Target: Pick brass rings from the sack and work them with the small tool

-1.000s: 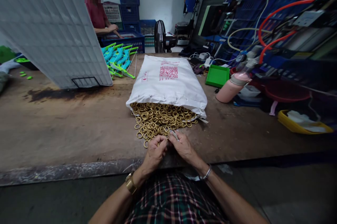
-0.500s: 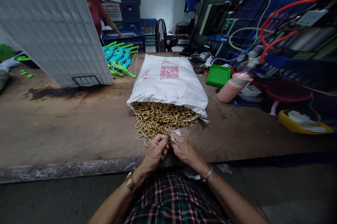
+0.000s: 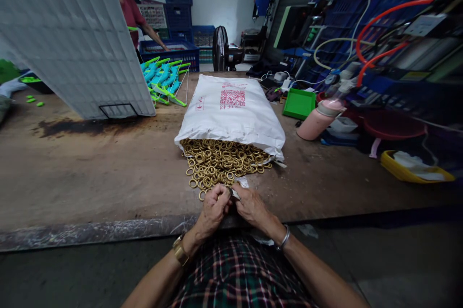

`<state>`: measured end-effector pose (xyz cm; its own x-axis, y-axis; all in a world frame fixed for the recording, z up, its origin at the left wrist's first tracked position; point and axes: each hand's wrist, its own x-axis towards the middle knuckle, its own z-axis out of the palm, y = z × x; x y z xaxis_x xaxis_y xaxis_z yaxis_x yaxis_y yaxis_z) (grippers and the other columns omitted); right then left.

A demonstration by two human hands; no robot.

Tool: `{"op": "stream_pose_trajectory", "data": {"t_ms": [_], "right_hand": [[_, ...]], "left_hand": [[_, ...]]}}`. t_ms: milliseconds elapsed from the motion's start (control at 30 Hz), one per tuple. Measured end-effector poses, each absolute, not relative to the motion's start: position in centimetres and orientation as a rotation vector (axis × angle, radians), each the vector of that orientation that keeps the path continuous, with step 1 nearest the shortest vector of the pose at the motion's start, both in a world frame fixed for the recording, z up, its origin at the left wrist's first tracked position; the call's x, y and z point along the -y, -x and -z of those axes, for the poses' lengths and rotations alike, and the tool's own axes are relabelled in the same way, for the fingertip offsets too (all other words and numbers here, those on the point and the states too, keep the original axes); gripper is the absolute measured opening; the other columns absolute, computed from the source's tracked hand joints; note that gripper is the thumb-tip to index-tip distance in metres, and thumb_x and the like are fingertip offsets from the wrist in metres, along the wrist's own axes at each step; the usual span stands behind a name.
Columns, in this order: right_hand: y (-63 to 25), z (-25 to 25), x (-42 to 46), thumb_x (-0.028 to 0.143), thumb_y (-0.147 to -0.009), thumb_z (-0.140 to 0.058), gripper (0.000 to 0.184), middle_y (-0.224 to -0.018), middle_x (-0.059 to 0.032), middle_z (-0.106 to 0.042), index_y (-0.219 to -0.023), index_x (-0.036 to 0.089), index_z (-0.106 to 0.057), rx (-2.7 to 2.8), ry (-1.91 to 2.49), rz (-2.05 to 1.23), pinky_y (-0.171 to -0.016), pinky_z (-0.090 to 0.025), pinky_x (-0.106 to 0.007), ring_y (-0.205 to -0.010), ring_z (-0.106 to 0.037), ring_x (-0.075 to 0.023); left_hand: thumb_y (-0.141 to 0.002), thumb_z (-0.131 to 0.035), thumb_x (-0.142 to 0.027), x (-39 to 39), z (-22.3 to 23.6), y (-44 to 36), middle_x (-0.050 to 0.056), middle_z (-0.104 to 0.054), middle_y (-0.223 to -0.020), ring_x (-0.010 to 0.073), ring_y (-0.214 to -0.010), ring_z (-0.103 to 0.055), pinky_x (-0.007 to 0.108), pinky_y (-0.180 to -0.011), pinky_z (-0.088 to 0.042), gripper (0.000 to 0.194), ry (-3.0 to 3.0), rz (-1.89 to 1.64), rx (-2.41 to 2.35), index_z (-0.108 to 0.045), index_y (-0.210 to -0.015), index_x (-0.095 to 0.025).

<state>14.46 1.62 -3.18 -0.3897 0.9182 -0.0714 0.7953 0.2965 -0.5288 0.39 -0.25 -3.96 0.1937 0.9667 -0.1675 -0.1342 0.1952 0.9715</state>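
Note:
My left hand [image 3: 214, 209], with a gold watch on the wrist, is closed in a pinch near the table's front edge. What lies in its fingertips is too small to make out. Close against it, my right hand [image 3: 255, 207] is closed on a small pale, flat tool [image 3: 235, 194], whose kind I cannot tell; its tip meets the left fingertips. Just beyond both hands spreads a heap of brass-coloured rings [image 3: 217, 163]. They spill from the open mouth of a white woven sack [image 3: 231, 120] printed in red, lying flat on the table.
A brown worktable [image 3: 108, 178] runs across the view. Left stands a ridged white panel [image 3: 90, 57], with green and blue hangers [image 3: 168, 79] behind. To the right are a green tray [image 3: 299, 104], a pink bottle [image 3: 318, 120] and a yellow tray [image 3: 415, 170]. Another person [image 3: 132, 14] is at the back.
Both hands stay nearly in place, with small shifts of the fingers and of the pale tool. The person at the back has moved slightly.

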Motion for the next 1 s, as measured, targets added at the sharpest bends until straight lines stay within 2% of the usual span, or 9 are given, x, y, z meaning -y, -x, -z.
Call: {"op": "stream_pose_trajectory", "data": {"t_ms": [100,233,400,467,600,733,833,1000], "right_hand": [[-14.2,2.7,-1.7,0.005,-0.065,-0.038,0.031,-0.071,-0.0042,-0.059,-0.089,0.017,-0.054,2.352,1.602,-0.772,-0.057,-0.027,-0.025,-0.059,-0.045,-0.0141],[-14.4,2.9,-2.1,0.007,-0.07,-0.039,0.029,-0.074,-0.0066,-0.062,-0.093,0.015,-0.055,2.342,1.673,-0.68,-0.057,-0.026,-0.025,-0.062,-0.048,-0.0147],[-16.4,4.4,-3.2,0.012,-0.08,-0.038,0.021,-0.072,-0.0075,-0.062,-0.091,0.015,-0.056,2.187,1.905,-0.525,-0.056,-0.023,-0.027,-0.06,-0.048,-0.0148],[-16.9,4.6,-3.4,0.013,-0.081,-0.039,0.019,-0.072,-0.0066,-0.061,-0.088,0.016,-0.056,2.121,1.928,-0.476,-0.057,-0.023,-0.027,-0.061,-0.049,-0.0148],[-16.5,4.6,-3.1,0.021,-0.085,-0.041,0.015,-0.076,-0.0055,-0.063,-0.087,0.018,-0.056,2.073,1.892,-0.498,-0.058,-0.025,-0.025,-0.066,-0.052,-0.0153],[-15.4,4.5,-3.0,0.026,-0.086,-0.045,0.015,-0.087,-0.0055,-0.064,-0.095,0.019,-0.055,2.091,1.835,-0.505,-0.061,-0.027,-0.024,-0.073,-0.055,-0.0155],[-14.9,4.4,-3.4,0.024,-0.085,-0.045,0.012,-0.085,-0.005,-0.064,-0.09,0.019,-0.056,2.096,1.847,-0.508,-0.062,-0.028,-0.024,-0.073,-0.054,-0.015],[-14.8,4.5,-4.1,0.022,-0.082,-0.048,0.008,-0.079,-0.0035,-0.062,-0.083,0.019,-0.055,2.04,1.862,-0.556,-0.062,-0.029,-0.022,-0.07,-0.051,-0.0135]], "left_hand": [[-0.077,-0.052,-0.054,0.3,4.5,-0.3,-0.007,-0.043,-0.053,0.0046,-0.042,-0.033,0.018,-0.042,-0.026,0.038,-1.049,-1.017,-1.031,-0.046,-0.069,-0.018],[-0.076,-0.053,-0.054,0.9,4.0,-0.1,-0.007,-0.044,-0.052,0.0038,-0.039,-0.031,0.016,-0.038,-0.022,0.037,-0.956,-0.985,-1.006,-0.045,-0.071,-0.018],[-0.078,-0.055,-0.049,1.5,2.4,0.6,-0.006,-0.046,-0.052,0.0037,-0.038,-0.033,0.015,-0.034,-0.022,0.033,-0.832,-0.963,-0.867,-0.048,-0.072,-0.017],[-0.078,-0.056,-0.047,1.3,2.2,0.9,-0.004,-0.05,-0.058,0.0034,-0.04,-0.036,0.014,-0.034,-0.022,0.032,-0.7,-1.026,-0.83,-0.049,-0.071,-0.017],[-0.076,-0.061,-0.04,0.6,2.7,1.5,0.001,-0.058,-0.074,0.004,-0.048,-0.045,0.013,-0.036,-0.026,0.028,-0.481,-1.117,-0.82,-0.049,-0.073,-0.015],[-0.074,-0.063,-0.033,0.5,3.0,1.9,0.001,-0.059,-0.072,0.006,-0.05,-0.049,0.013,-0.038,-0.031,0.021,-0.384,-1.094,-0.764,-0.053,-0.081,-0.016],[-0.071,-0.066,-0.027,0.5,3.0,2.0,0.0,-0.058,-0.07,0.0069,-0.052,-0.052,0.013,-0.039,-0.034,0.024,-0.298,-1.057,-0.724,-0.056,-0.089,-0.016],[-0.068,-0.068,-0.023,0.2,3.5,2.0,0.003,-0.059,-0.069,0.0091,-0.058,-0.056,0.013,-0.039,-0.036,0.016,-0.161,-1.039,-0.7,-0.058,-0.074,-0.012]]}}
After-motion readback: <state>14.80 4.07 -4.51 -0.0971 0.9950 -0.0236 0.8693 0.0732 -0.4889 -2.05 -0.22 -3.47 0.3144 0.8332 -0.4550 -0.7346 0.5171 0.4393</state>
